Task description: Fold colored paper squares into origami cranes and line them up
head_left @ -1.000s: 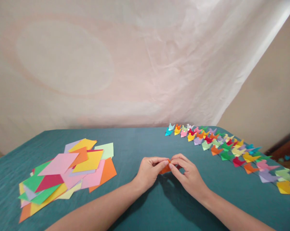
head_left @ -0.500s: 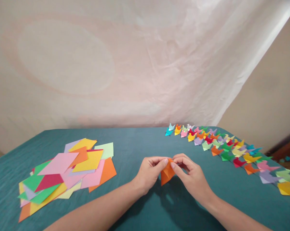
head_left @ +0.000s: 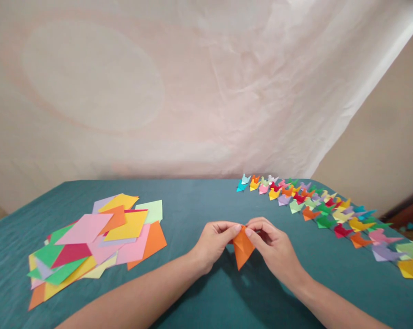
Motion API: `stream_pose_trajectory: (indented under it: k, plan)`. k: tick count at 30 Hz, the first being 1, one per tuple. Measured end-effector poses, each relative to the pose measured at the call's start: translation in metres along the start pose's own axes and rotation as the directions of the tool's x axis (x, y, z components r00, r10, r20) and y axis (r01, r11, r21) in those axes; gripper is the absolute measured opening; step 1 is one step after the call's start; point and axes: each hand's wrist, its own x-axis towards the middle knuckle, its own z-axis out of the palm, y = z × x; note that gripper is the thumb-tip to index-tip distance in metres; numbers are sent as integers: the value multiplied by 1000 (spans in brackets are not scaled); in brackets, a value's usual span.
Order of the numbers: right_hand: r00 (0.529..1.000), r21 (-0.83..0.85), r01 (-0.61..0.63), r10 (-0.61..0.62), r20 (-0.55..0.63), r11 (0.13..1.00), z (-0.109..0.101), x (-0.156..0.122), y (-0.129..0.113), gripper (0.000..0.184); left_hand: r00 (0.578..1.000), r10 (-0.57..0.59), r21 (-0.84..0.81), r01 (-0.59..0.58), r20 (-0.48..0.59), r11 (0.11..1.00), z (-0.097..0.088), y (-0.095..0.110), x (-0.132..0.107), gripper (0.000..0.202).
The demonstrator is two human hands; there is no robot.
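Note:
A small folded orange origami paper (head_left: 242, 249) hangs point-down between my two hands, above the dark green tablecloth (head_left: 195, 201). My left hand (head_left: 219, 238) is closed, pinching its upper left edge between thumb and index finger. On the other side, my right hand (head_left: 268, 240) also pinches it near the top, its thumb on the near face. Creases show on the front of the paper. Its top edge and back are partly covered by my fingers.
To the left lies a loose pile of coloured paper squares (head_left: 84, 228). Rows of small folded paper birds (head_left: 307, 203) in many colours stand along the right side. Behind the table hangs a pale sheet (head_left: 192, 91).
The orange paper has turned so its lower point hangs nearly straight down and more of its front face shows. Both hands still pinch it. The view has shifted slightly.

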Motion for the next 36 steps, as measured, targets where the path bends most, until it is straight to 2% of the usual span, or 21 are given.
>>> stream_pose_trajectory:
  k: [5, 14, 36]
  plan:
    - [1000, -27, 10, -9, 29, 1000, -2, 1, 1, 16, 999, -46, 7, 46, 20, 999, -3, -2, 3, 40]
    - [998, -59, 0, 4, 60, 998, -4, 3, -2, 14, 1000, 18, 127, -19, 9, 992, -2, -1, 2, 32]
    - [998, -83, -12, 17, 61, 996, -5, 4, -4, 14, 999, 38, 166, -38, -1, 985, 1, 0, -2, 28]
